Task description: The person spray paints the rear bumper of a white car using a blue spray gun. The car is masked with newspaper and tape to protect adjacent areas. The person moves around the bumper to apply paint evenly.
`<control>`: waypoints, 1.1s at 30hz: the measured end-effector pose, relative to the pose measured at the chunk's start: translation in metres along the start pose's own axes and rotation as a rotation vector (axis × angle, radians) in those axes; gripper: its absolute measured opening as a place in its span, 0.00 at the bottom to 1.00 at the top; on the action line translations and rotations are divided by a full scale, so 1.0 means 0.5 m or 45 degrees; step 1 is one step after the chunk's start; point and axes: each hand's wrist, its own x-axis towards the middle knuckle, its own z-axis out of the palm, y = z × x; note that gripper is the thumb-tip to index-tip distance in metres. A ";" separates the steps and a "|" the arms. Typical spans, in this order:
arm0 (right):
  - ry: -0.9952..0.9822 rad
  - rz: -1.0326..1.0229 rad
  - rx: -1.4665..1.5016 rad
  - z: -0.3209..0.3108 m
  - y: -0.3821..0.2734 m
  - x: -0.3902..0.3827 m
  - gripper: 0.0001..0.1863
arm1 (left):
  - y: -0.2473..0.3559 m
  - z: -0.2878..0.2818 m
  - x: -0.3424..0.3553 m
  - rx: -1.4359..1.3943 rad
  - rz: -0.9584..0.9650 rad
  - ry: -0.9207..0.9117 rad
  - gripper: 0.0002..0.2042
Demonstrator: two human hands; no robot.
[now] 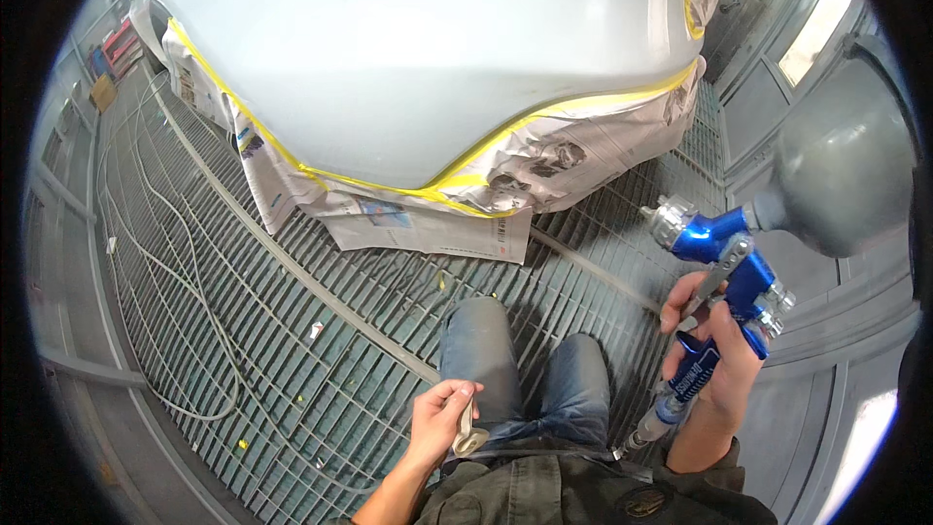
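Note:
My right hand is wrapped round the handle of a blue spray gun, with fingers at its silver trigger. A large grey paint cup sits on top of the gun, and the nozzle points left toward the car body. A metal fitting is at the bottom of the handle. Low in front of my waist, my left hand is closed on a cream-coloured hose, of which a bent part shows below the fingers. Ahead is a smooth light-grey car body panel, edged with yellow masking tape.
Newspaper masking hangs below the panel's edge. Underfoot is a metal floor grating with scraps on it. A long hose lies in loops at left. A grey wall with panels stands close on the right. Boxes stand far left.

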 end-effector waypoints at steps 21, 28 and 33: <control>-0.105 -0.002 -0.021 -0.030 -0.027 0.032 0.20 | -0.037 -0.013 0.039 -0.118 -0.108 0.101 0.12; -0.075 0.072 0.081 -0.033 -0.028 0.040 0.13 | -0.035 -0.010 0.040 -0.019 -0.075 0.159 0.13; -0.111 0.106 0.041 -0.029 -0.025 0.047 0.12 | -0.032 -0.008 0.037 -0.024 -0.085 0.158 0.12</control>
